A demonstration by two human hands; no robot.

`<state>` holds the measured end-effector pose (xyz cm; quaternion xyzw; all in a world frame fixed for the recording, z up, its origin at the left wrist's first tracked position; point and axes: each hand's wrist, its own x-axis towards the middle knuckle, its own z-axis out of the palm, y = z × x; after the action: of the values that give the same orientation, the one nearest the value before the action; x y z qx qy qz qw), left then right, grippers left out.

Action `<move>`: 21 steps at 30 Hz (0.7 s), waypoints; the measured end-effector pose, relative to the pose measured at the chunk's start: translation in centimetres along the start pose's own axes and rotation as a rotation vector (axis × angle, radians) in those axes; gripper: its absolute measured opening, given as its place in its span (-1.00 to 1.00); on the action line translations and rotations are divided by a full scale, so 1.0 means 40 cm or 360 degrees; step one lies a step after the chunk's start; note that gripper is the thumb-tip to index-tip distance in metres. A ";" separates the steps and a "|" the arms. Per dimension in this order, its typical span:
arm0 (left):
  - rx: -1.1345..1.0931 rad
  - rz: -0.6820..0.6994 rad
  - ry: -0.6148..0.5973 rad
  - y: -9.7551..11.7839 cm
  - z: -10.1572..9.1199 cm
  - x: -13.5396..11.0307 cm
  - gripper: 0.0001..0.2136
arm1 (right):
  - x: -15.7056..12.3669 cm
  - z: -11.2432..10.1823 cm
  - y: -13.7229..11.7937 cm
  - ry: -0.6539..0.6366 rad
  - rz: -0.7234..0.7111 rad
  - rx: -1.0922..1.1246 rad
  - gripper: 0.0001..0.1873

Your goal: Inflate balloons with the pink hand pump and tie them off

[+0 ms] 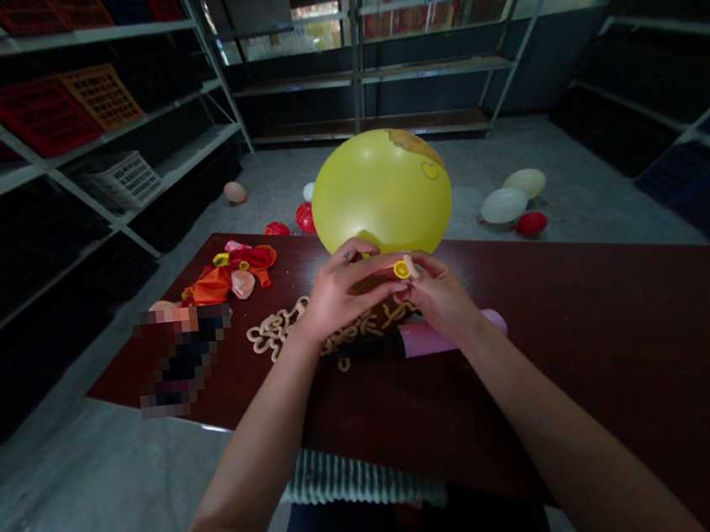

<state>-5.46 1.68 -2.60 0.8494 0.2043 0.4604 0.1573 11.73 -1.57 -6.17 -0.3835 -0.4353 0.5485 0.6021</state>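
Note:
A large inflated yellow balloon [378, 191] with a printed patch stands above the table's far edge, its mouth turned toward me. My left hand [348, 288] is closed on the balloon's neck, just beside the rolled yellow rim. The fingers of my right hand [437, 291] pinch a small tan band at that rim; how far it goes round the neck is hidden. Below my hands lie several tan rubber bands [276, 329], loose and looped. Under my right wrist rests a pink hand pump [429, 338] with a black end, partly covered.
Uninflated balloons [211, 285], orange, red and pink, lie heaped on the left of the dark red table [591, 343]. A blurred dark object [187, 360] is near them. Inflated balloons [504, 205] sit on the floor beyond. Shelves with crates [100, 98] stand around.

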 end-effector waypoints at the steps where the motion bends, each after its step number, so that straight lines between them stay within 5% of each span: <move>1: 0.0019 0.0026 0.0024 -0.003 0.004 -0.003 -0.69 | 0.000 0.001 0.000 -0.0001 0.0010 0.0016 -0.82; 6: 0.0321 0.0075 0.0020 -0.006 0.021 -0.019 -0.71 | 0.002 0.000 0.006 0.0090 -0.0030 -0.0114 -0.83; 16: 0.0132 0.0163 0.0347 0.012 0.032 -0.022 -0.87 | -0.015 0.018 -0.011 -0.0008 -0.0245 -0.0479 -0.87; 21: 0.0414 0.0271 0.0426 0.019 0.029 -0.029 -0.87 | -0.031 0.035 -0.026 -0.0083 -0.0228 -0.0364 -0.58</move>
<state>-4.89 0.37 -3.70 0.8081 0.2085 0.5505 -0.0218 10.72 -2.94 -4.87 -0.4032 -0.5368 0.4607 0.5805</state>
